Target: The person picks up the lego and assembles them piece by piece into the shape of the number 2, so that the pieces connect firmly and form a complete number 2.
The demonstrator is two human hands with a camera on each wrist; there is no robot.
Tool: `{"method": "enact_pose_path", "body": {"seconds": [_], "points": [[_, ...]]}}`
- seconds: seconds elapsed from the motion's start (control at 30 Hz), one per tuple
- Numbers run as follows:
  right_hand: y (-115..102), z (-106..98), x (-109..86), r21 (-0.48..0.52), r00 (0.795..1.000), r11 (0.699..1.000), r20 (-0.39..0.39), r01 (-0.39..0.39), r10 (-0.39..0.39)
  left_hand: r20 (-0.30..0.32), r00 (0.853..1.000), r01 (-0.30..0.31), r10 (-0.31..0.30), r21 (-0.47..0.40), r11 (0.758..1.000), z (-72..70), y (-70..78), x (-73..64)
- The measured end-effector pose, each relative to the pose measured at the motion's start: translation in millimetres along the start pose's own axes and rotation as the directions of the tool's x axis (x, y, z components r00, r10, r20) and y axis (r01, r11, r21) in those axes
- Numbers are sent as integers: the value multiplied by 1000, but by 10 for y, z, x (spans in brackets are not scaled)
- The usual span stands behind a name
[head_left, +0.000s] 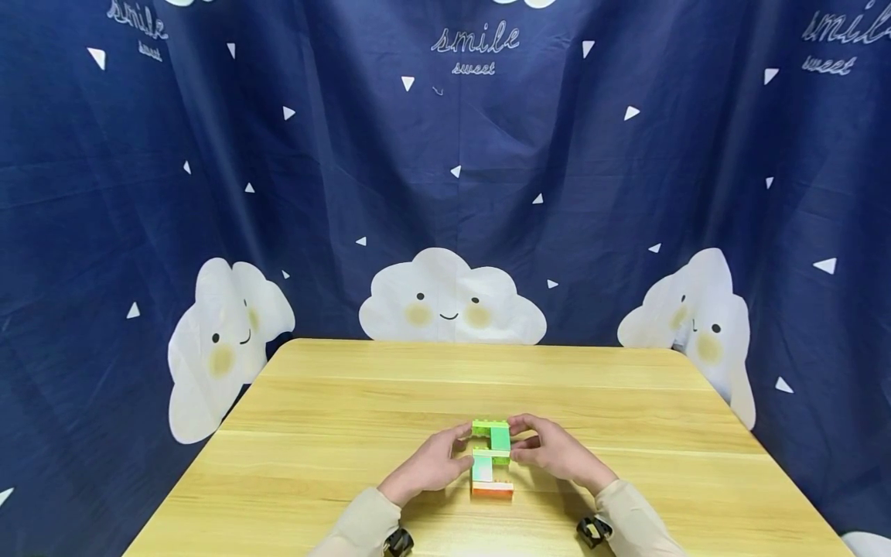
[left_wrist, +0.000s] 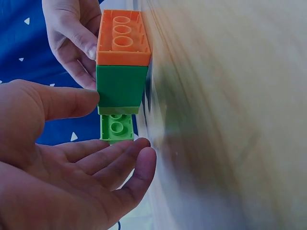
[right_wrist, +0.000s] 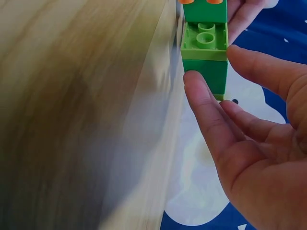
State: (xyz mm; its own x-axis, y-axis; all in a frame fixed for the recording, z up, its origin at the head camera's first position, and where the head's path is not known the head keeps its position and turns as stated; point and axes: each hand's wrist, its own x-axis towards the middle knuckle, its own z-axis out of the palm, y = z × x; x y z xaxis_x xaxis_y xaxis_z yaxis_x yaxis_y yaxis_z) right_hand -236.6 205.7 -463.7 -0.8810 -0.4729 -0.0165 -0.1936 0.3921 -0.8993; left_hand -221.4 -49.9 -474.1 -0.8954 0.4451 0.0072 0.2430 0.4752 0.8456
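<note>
A figure of joined toy building bricks lies on the table between the hands. An orange brick (head_left: 492, 490) is at its near end, then a green brick (head_left: 482, 469), a light green brick (head_left: 491, 455), another green brick (head_left: 500, 439) and a light green brick (head_left: 490, 428) at the far end. The left hand (head_left: 435, 462) is at the left side; its thumb (left_wrist: 81, 101) meets the nearer green brick and its fingers spread below. From the right, the right hand (head_left: 557, 449) has its thumb at the middle light green brick (right_wrist: 205, 40) and a fingertip at the farther green brick (right_wrist: 204, 74).
A wooden table (head_left: 334, 402) bears the bricks. Behind it hangs a dark blue curtain (head_left: 459, 209) printed with white clouds and triangles. Black devices, one on the left wrist (head_left: 398, 541) and one on the right wrist (head_left: 594, 531), sit near the table's front.
</note>
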Motion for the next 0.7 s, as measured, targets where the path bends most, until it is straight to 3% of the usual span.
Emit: {"method": "enact_pose_path", "body": {"seconds": [0.7], "points": [[25,32,21,-59,999,998,22,-23,25,24,999,21,-21,10,1000,12,-10,1]]}}
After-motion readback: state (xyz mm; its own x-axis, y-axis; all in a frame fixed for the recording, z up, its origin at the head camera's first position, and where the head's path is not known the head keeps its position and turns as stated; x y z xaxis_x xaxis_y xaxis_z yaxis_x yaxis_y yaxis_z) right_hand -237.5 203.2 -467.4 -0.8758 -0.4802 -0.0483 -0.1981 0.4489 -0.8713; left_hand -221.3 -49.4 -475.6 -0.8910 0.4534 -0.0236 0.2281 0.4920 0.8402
